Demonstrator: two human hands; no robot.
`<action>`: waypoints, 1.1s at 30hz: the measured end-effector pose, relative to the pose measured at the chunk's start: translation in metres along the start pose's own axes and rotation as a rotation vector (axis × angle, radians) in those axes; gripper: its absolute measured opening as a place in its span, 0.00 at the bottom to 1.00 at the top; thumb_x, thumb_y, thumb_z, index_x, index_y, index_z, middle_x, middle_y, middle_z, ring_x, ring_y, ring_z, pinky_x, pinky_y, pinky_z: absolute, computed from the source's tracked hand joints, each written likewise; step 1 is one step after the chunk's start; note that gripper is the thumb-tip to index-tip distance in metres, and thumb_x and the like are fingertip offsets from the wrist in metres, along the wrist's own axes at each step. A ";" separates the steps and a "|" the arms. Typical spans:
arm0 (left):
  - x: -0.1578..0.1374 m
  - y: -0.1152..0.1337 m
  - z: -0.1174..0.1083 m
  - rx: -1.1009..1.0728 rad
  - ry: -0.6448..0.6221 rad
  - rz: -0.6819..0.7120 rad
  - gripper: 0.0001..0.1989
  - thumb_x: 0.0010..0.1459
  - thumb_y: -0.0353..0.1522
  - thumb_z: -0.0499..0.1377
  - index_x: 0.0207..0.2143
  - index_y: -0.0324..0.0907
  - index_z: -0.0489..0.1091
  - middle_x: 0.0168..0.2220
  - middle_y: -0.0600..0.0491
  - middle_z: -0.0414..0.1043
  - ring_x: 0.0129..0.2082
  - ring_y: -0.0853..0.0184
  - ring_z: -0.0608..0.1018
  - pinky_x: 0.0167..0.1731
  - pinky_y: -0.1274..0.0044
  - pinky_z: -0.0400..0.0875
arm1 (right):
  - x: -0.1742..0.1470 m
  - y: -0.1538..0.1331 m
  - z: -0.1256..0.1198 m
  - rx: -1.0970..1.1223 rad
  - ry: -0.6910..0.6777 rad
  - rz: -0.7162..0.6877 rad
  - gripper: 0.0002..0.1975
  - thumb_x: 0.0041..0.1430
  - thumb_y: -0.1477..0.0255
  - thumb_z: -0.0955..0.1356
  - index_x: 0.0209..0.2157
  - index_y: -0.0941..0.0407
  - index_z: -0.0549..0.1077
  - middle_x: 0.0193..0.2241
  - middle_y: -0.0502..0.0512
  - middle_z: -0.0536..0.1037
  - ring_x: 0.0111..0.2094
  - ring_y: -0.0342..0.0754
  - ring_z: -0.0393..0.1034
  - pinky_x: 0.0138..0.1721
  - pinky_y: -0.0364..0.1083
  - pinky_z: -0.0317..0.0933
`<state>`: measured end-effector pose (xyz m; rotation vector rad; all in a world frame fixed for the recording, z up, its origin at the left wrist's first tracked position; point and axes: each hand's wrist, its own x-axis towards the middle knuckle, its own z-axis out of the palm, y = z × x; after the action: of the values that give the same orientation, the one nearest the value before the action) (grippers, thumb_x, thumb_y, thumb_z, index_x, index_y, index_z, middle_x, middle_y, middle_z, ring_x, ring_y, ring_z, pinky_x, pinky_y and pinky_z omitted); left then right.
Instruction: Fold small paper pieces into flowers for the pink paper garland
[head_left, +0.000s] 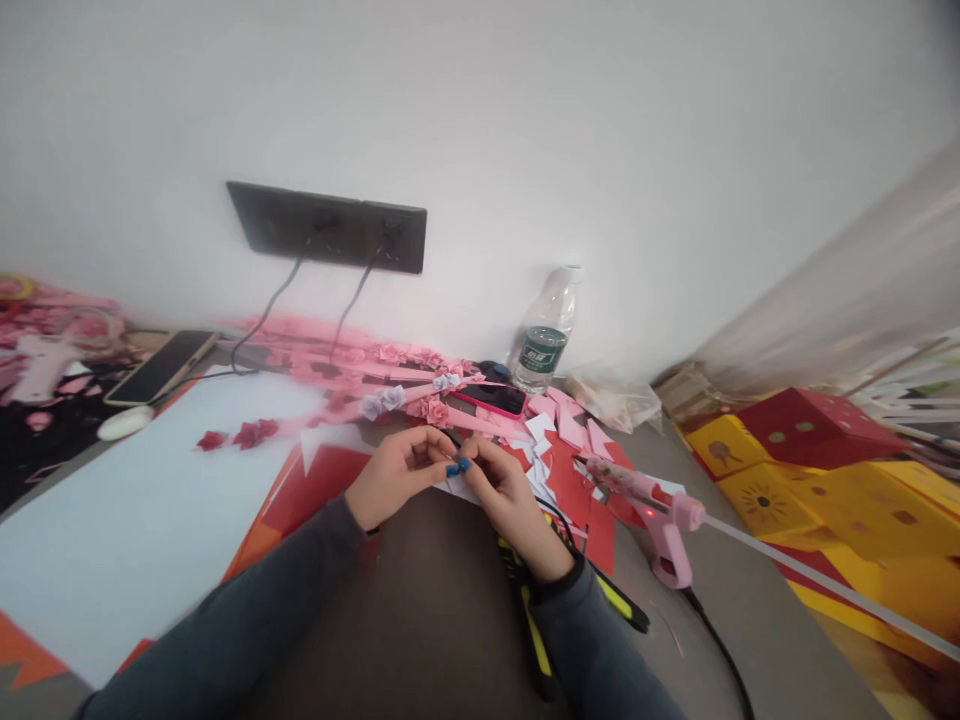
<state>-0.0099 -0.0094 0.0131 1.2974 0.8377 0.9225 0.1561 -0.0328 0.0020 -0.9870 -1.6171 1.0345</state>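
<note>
Pinching fingertip to fingertip now with left hand [394,477] and right hand [501,487], left of pink hot-glue gun [651,496]; on what between, cannot tell. Fine shaping, probably, calling for steadiness.

Soft, even light covers the wall [525,120], a faint shadow sits left of the bottle [544,350], and stretched blur smears both side edges of the frame

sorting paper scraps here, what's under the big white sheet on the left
Orange and red paper sticks out from under the white sheet along its right and near edges. Whatever else lies beneath is covered.
</note>
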 end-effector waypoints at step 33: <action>-0.003 -0.008 0.007 0.026 -0.158 -0.026 0.13 0.54 0.40 0.63 0.32 0.38 0.70 0.25 0.54 0.69 0.22 0.71 0.71 0.22 0.79 0.68 | -0.003 0.003 0.001 0.061 0.119 -0.028 0.13 0.65 0.62 0.63 0.28 0.54 0.64 0.24 0.48 0.64 0.24 0.44 0.59 0.25 0.43 0.54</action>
<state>-0.0036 -0.0153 0.0061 1.3597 0.7439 0.7801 0.1559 -0.0344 -0.0022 -0.9638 -1.4895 0.9821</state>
